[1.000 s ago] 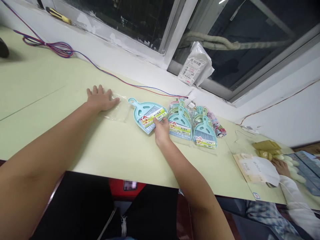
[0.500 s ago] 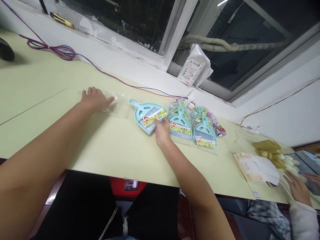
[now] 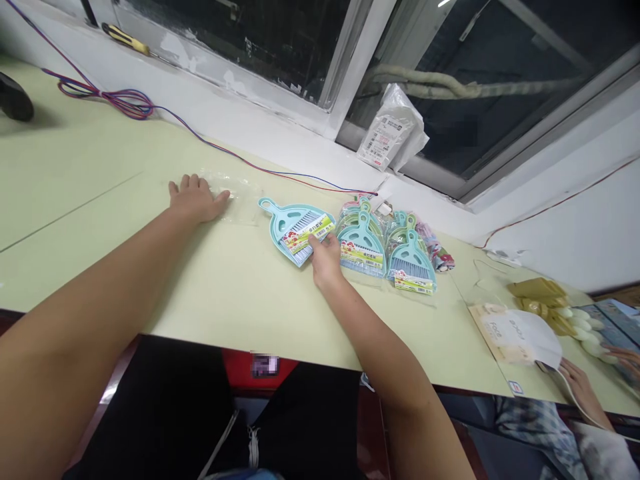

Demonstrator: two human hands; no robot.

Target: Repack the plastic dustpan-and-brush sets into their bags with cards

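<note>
My left hand [image 3: 197, 199] lies palm down with fingers spread on a clear plastic bag [image 3: 243, 201] on the table. My right hand [image 3: 326, 259] grips the lower right edge of a light blue dustpan [image 3: 280, 223], its thumb on the printed label [image 3: 316, 233]. A brush with blue bristles rests in this dustpan under the label. Just right of my right hand, wrapped dustpan sets [image 3: 361, 243] lie in an overlapping row, and a second row [image 3: 411, 261] sits beyond them.
Coiled wires [image 3: 127, 103] run along the wall side. A screwdriver [image 3: 125, 40] and a wrapped packet [image 3: 387, 137] rest on the sill. To the right are a white-and-beige pack [image 3: 520, 337], yellow-green items [image 3: 540, 293] and a person's hands [image 3: 583, 387].
My left hand has shifted slightly on the bag. My right hand keeps its hold on the dustpan. At the right, the other person's hand has moved toward the white-and-beige pack.
</note>
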